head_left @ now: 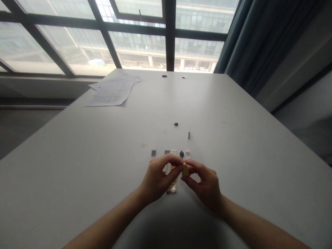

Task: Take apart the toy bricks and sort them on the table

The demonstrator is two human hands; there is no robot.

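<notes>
My left hand (158,178) and my right hand (204,183) meet over the white table (77,166), both pinched on one small tan brick piece (185,169) held between their fingertips. Under the hands lies a tan strip of bricks (172,187) flat on the table. Just beyond the fingers sit several tiny pieces: a grey plate (153,152), a grey and cream pair (170,152), a dark piece (181,154) and a white piece (187,152).
Farther out lie a small grey bar (189,135) and a black piece (176,123). Printed paper sheets (111,91) rest at the far left of the table. Two round holes (164,76) mark the far edge, with a window behind and a curtain (254,45) at right.
</notes>
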